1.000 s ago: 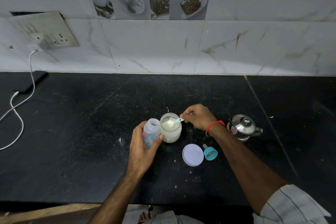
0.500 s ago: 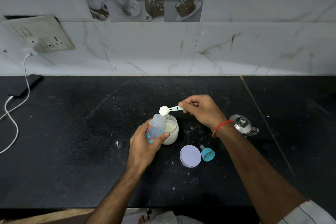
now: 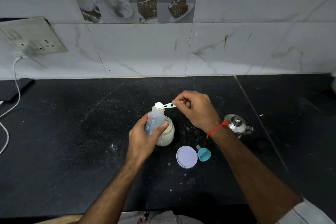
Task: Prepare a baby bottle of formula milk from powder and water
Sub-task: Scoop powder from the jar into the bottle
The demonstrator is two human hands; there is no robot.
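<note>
My left hand (image 3: 143, 138) grips a clear baby bottle (image 3: 154, 121) with blue and orange prints, held upright above the black counter. My right hand (image 3: 195, 110) pinches the handle of a pale blue scoop (image 3: 168, 105). The scoop's bowl, heaped with white powder, sits right at the bottle's open mouth. Behind the bottle stands an open glass jar of white powder (image 3: 168, 132), partly hidden by my left hand.
A round lilac jar lid (image 3: 187, 156) and the teal bottle cap with teat (image 3: 203, 153) lie on the counter to the right. A small steel kettle (image 3: 237, 124) stands behind my right wrist. A white charger cable (image 3: 11, 107) runs along the far left.
My right hand lifted the scoop, full of powder, out of the jar and brought it to the bottle's mouth. My left hand raised the bottle in front of the jar.
</note>
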